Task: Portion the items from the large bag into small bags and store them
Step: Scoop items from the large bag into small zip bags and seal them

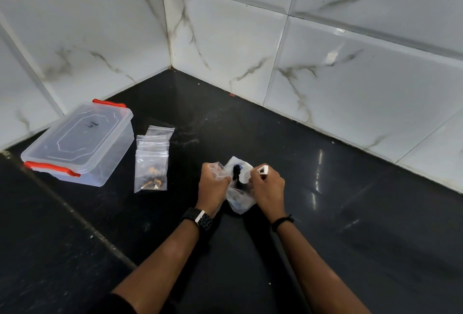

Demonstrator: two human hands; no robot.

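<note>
The clear plastic storage box stands at the left of the black table, near the tiled wall. Its lid is on, with 1 red latch at the near end and 1 red latch at the far end. No contents can be made out through the lid.

Just right of the box lies a stack of small clear zip bags, overlapping along their length. The nearest small bag holds a cluster of small orange and dark pieces; the bags behind it appear flat.

The large bag is at table centre, between the 2 hands. It is thin, translucent and crumpled, with its mouth gathered upward. Dark items and a white rounded surface show at the opening; bluish shapes show through the lower wall.

The left hand is curled, gripping the bag's left rim. The right hand is curled at the right rim and pinches a small white hollow piece at its fingertips.
</note>
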